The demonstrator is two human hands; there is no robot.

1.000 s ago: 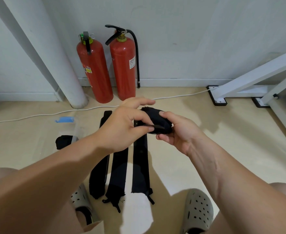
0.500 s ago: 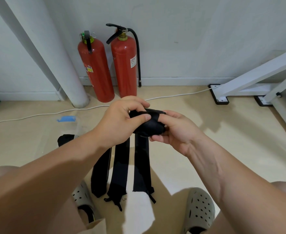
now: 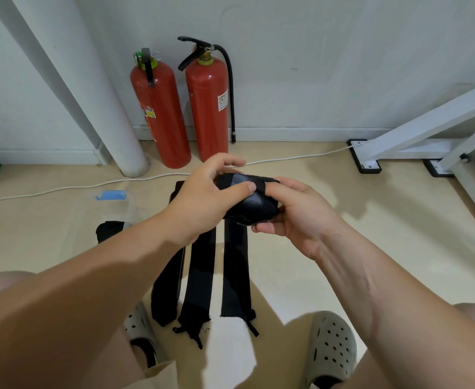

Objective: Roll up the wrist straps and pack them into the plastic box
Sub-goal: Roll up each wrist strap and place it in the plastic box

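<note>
Item in hand: one rolled strap (image 3: 254, 204), black, wound into a tight bundle and held above the floor between both hands. I log the left hand (image 3: 202, 197) curled over its top, thumb pressing the outer wrap. The right hand (image 3: 295, 217) clasps it from below and the side, fingers closed round it. On the floor beneath are three flat straps (image 3: 199, 276), side by side and unrolled. The clear plastic box (image 3: 131, 204), with a blue latch (image 3: 111, 195), sits on the floor to the left. I take the dark bundle (image 3: 108, 231) at its near end for a strap already packed, though the clear walls leave that uncertain. My tally: perhaps one stowed, one nearly rolled, three untouched.
</note>
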